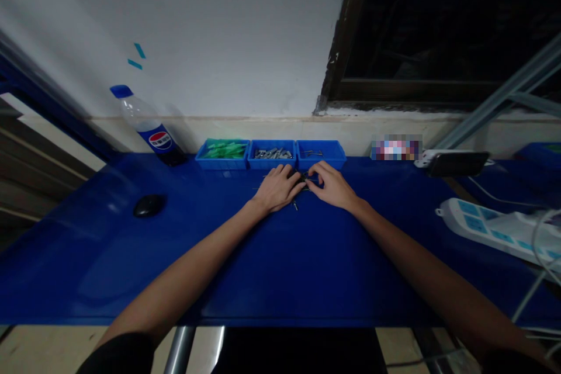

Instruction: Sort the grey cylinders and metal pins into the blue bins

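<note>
Looks dim throughout, with a cool cast. Spreads soft light unevenly across the wall [228, 41], sinking nearly to black in the window [438, 29]. Leaves hazy glare on the tabletop [116, 269] at left, a sheen on the metal leg [180, 352], a faint shadow by the bottle [160, 140]. Bends and stretches toward the margins. Blurs the cables [529, 297] at lower right; renders the small metal pieces [295, 205] by the left hand [278, 188] too soft for detail. Breaks into squares at the mosaic patch [397, 147].

A head-worn camera faces forward and down, seemingly near the blue table [280, 269].
</note>
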`<state>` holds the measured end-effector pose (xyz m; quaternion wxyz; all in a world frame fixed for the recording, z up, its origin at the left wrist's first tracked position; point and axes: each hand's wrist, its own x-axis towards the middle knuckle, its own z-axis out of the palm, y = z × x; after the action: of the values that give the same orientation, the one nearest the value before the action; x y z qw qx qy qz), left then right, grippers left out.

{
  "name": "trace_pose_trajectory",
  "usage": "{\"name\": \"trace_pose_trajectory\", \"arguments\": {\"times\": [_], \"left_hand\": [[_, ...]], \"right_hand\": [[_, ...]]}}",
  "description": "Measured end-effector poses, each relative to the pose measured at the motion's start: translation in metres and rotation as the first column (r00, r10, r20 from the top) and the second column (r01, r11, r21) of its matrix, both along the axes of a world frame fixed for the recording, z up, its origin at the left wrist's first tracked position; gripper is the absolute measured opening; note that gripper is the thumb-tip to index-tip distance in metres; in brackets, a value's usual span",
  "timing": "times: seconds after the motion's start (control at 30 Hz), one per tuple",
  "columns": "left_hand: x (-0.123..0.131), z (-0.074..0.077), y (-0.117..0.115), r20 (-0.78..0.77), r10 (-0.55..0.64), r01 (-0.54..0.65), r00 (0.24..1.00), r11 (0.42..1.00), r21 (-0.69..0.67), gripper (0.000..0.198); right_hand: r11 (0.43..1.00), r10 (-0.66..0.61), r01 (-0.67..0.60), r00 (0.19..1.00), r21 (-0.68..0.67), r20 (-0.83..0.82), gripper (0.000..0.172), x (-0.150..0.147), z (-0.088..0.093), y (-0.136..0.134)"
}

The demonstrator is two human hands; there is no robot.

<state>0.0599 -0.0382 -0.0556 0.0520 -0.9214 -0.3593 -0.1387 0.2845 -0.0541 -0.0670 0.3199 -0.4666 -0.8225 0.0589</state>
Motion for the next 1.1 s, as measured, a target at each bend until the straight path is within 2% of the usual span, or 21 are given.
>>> {"name": "trace_pose_trajectory", "arguments": {"times": [0.17, 0.27, 0.33, 0.37, 0.43, 0.5, 0.6, 0.8, 0.87, 0.97, 1.1], "left_hand": [[-0.001, 0.002, 0.000, 0.022, 0.034, -0.034, 0.999, 0.999, 0.023, 0.046], [-0.010, 0.007, -0.004, 0.093, 0.002, -0.002, 0.996, 1.000, -0.003, 0.044], [-0.017, 0.009, -0.007, 0.147, -0.063, 0.068, 0.987, 0.997, -0.034, 0.043], [-0.021, 0.009, -0.008, 0.174, -0.066, 0.076, 0.982, 0.996, -0.048, 0.043], [-0.028, 0.008, -0.008, 0.212, -0.026, 0.042, 0.977, 0.997, -0.070, 0.041], [-0.035, 0.008, -0.007, 0.238, 0.044, -0.023, 0.970, 0.996, -0.089, 0.038], [-0.045, 0.009, -0.003, 0.240, 0.113, -0.081, 0.964, 0.987, -0.136, 0.035], [-0.067, 0.017, -0.001, 0.151, 0.069, -0.026, 0.986, 0.963, -0.267, 0.049], [-0.071, 0.019, 0.000, 0.153, 0.056, -0.009, 0.987, 0.957, -0.291, 0.055], [-0.072, 0.020, 0.000, 0.183, 0.037, 0.022, 0.982, 0.951, -0.309, 0.059], [-0.064, 0.013, -0.002, 0.213, 0.034, 0.022, 0.976, 0.967, -0.255, 0.051]], "right_hand": [[0.999, -0.028, 0.026, 0.994, -0.025, -0.108, 0.005, -0.003, -0.013, 0.002], [0.999, -0.027, 0.024, 0.982, -0.023, -0.189, 0.012, -0.006, -0.011, -0.006], [0.999, 0.026, -0.031, 0.987, -0.028, -0.159, 0.025, -0.008, -0.005, -0.015], [0.998, 0.058, -0.062, 0.992, -0.032, -0.109, 0.039, -0.008, -0.001, -0.020], [0.994, 0.100, -0.100, 0.995, -0.043, -0.004, 0.064, -0.010, 0.005, -0.028], [0.992, 0.122, -0.120, 0.990, -0.044, 0.066, 0.072, -0.013, 0.008, -0.032], [0.989, 0.143, -0.139, 0.983, -0.043, 0.115, 0.061, -0.015, 0.007, -0.031], [0.994, 0.107, -0.106, 0.987, -0.020, 0.122, 0.040, -0.014, 0.001, -0.021], [0.998, 0.064, -0.067, 0.986, 0.017, 0.152, 0.040, -0.013, 0.000, -0.017], [0.997, 0.006, -0.027, 0.969, 0.079, 0.247, 0.050, -0.011, 0.000, -0.009], [0.988, 0.050, -0.104, 0.916, 0.114, 0.399, 0.055, -0.010, 0.003, 0.007]]}}
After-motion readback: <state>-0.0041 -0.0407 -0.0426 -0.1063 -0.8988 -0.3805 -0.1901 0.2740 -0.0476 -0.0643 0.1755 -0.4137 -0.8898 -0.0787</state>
